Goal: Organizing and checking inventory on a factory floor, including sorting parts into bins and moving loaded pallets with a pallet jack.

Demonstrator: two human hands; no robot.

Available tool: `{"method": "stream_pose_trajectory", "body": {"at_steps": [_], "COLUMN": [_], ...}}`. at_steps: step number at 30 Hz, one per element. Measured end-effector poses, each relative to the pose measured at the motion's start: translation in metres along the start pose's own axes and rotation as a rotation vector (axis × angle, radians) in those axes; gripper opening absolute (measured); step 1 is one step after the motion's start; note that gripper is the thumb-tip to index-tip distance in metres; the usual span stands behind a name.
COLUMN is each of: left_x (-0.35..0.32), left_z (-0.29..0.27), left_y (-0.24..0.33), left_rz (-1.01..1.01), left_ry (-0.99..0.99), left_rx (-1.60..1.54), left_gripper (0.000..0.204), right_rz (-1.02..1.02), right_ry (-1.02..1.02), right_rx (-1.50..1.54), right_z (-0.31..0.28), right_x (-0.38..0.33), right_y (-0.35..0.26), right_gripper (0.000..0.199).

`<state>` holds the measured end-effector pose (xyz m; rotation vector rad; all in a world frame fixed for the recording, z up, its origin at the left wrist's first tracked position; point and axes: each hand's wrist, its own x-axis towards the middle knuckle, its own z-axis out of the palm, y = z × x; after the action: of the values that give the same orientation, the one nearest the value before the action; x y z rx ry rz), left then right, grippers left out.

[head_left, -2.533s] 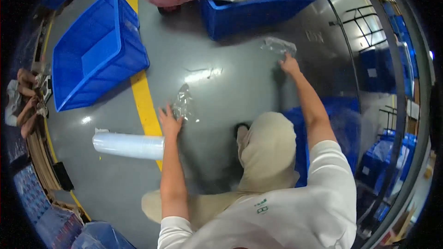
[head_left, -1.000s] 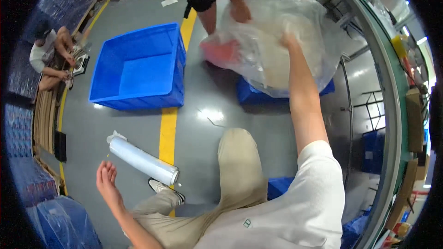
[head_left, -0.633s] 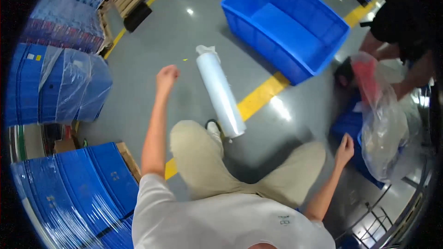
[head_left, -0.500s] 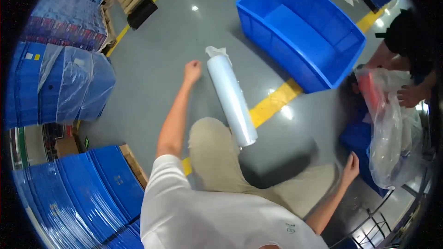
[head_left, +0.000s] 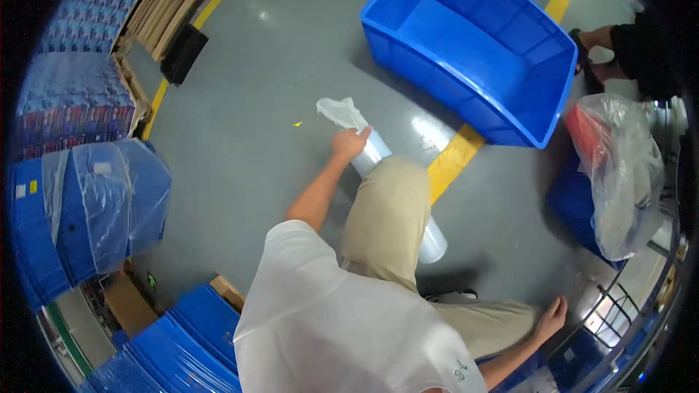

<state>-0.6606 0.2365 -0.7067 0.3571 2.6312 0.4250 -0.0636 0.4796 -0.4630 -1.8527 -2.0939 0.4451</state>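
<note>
A long roll of clear plastic film lies slantwise at my feet, its middle hidden behind my bent knee. Its lower end shows beyond the trouser leg. My left hand is closed on the far end of the roll, fingers over the rim. A crumpled loose tail of film spreads on the floor just past that hand. My right hand hangs beside my other knee, holding nothing, its fingers loosely extended.
A big blue bin stands at the far right. Near it are a clear plastic bag with something red and another person's dark sleeve. Film-wrapped blue stacks and pallets of packaged goods line the left. Yellow tape crosses the floor.
My left hand has moved right and down onto the roll's far end and closed on it. My knee now covers the roll's middle. The other person's hands have left the plastic bag.
</note>
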Motion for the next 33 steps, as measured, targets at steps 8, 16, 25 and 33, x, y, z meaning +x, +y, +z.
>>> {"method": "stream_pose_trajectory", "body": {"at_steps": [8,16,25,33], "left_x": [0.077,0.165,-0.088,-0.325], "left_z": [0.086,0.031,-0.143,-0.1], "left_y": [-0.023,-0.134,0.356,0.596], "left_rz": [0.099,0.272,0.792,1.754], "left_ry": [-0.058,0.624,0.326,0.558], "left_rx": [0.052,0.151,-1.121,-1.457], "left_gripper": [0.076,0.016,0.034,0.046], "right_rz": [0.084,0.224,0.376,0.51], "right_ry": [0.188,0.379,0.605,0.7], "right_rx": [-0.075,0.097,-0.034,-0.03], "right_z": [-0.059,-0.061,-0.092,-0.099], "right_x": [-0.063,-0.103,-0.162,-0.213], "right_y": [-0.029,-0.081,-0.068,-0.056], "right_gripper": [0.026,0.018,0.018,0.016]}}
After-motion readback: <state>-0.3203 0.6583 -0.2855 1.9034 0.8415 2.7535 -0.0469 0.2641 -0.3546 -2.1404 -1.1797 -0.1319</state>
